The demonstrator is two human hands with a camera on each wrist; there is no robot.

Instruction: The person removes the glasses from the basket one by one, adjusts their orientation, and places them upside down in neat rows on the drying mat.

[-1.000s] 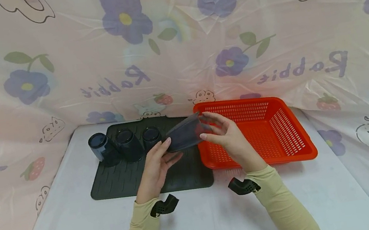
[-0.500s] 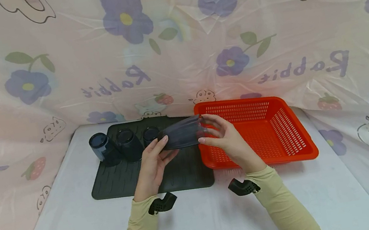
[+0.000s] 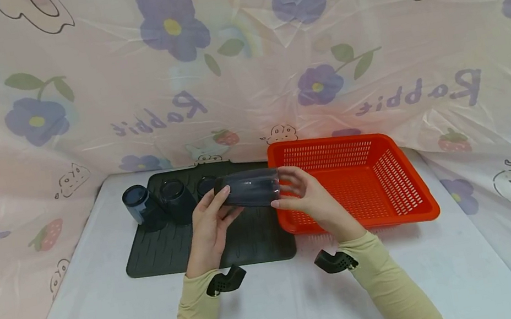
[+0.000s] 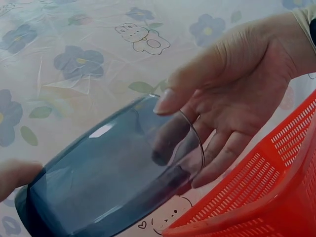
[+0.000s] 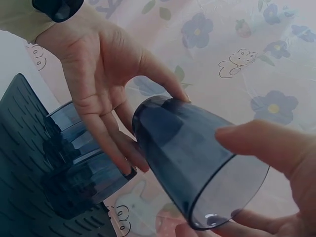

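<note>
A clear, dark blue-grey drinking glass lies on its side in the air above the mat's right half. Its base end is held by my left hand, with the thumb on the near side. At the open rim, my right hand pinches the glass between thumb and fingers. Through the wall in the left wrist view, right-hand fingers show inside or behind the rim; I cannot tell which. The glass's mouth faces my right hand in the right wrist view.
Three similar glasses stand base up at the left of a dark ridged drying mat: a left one, a middle one and a partly hidden one. A red perforated basket sits to the right. Patterned sheeting hangs behind.
The glass has turned from slanting, rim end higher, to almost level. Both hands have shifted slightly left with it. Mat, basket and standing glasses stay put.
</note>
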